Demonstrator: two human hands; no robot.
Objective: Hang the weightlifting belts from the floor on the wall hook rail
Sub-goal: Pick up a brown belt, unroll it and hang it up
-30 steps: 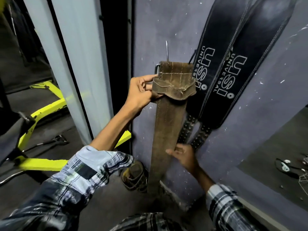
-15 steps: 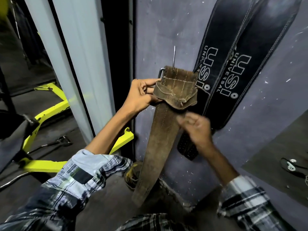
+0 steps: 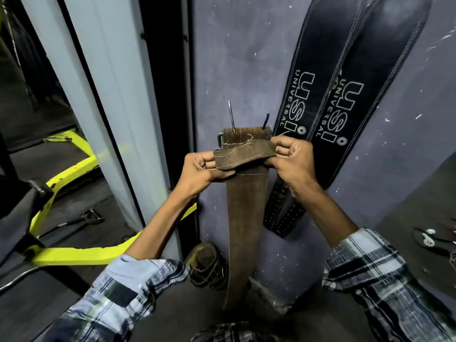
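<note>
A worn brown leather belt point(image 3: 246, 208) hangs down the dark wall, its buckle end at the top with two thin metal prongs point(image 3: 232, 117) sticking up. My left hand point(image 3: 199, 171) grips the left edge of the belt's folded top flap. On the flap's right edge my right hand point(image 3: 291, 161) is closed. To the right, two black belts point(image 3: 328, 99) printed "USI UNIVERSAL" hang on the wall, their studded tails just behind my right wrist. The hook or rail itself is out of view.
A pale pillar point(image 3: 103, 99) stands left of the wall. Behind it lie a yellow machine frame point(image 3: 71, 255) and a cable handle point(image 3: 91, 215) on the floor. Another rolled brown belt point(image 3: 207, 265) sits at the wall's foot. Small items point(image 3: 429, 240) lie at far right.
My right hand has risen from the belt's lower strap to the top flap and taken hold of its right edge. The belt's tail now hangs straighter down.
</note>
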